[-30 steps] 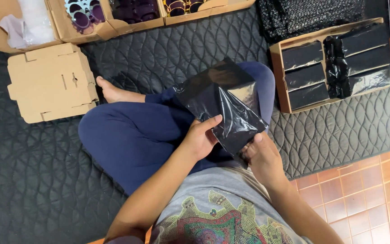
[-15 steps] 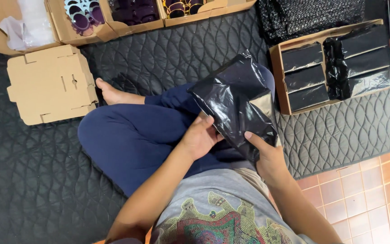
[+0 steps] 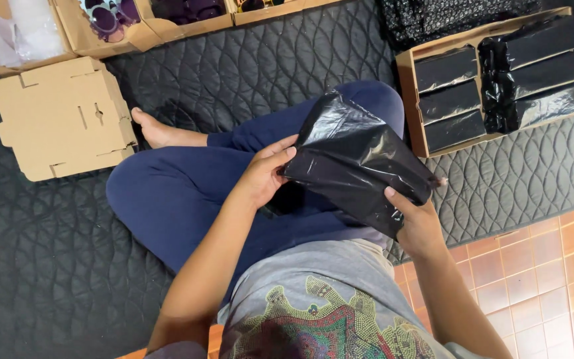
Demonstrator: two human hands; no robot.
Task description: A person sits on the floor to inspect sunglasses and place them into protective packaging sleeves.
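Sat cross-legged on a dark quilted mat [image 3: 47, 266], in blue trousers [image 3: 180, 193] and a grey patterned shirt [image 3: 313, 306], with a glossy black plastic bag [image 3: 353, 163] held up over the lap between both hands. Looked puffed out and crinkled, tilted with one corner pointing up and far.

Left hand [image 3: 263, 174] gripped the bag's left edge, fingers curled fairly tight around it, thumb side on top. Not spread wide at all, more of a pinch-and-fold hold. Right hand [image 3: 416, 223] cupped the near right corner from below, thumb pressed on top of the plastic, rest of the fingers tucked underneath and mostly hidden. So both closed on the same bag, no gap between hands and plastic.

Off to the far right, just beside the knee: a shallow cardboard tray [image 3: 410, 100] packed with flat black wrapped packets [image 3: 450, 96], and a scrunched black bag [image 3: 499, 83] lying across the middle of them. Behind that, a heap of black bubble wrap [image 3: 453, 20].

Far left: a flat brown die-cut cardboard box blank [image 3: 64, 116] lying on the mat, near a bare foot [image 3: 157, 133]. Further back, open cardboard boxes [image 3: 147, 30] with purple sunglasses [image 3: 104, 16] in one and clear plastic wrap [image 3: 24, 33] in another. Orange floor tiles [image 3: 546, 266] showing at the near right, past the mat's edge.
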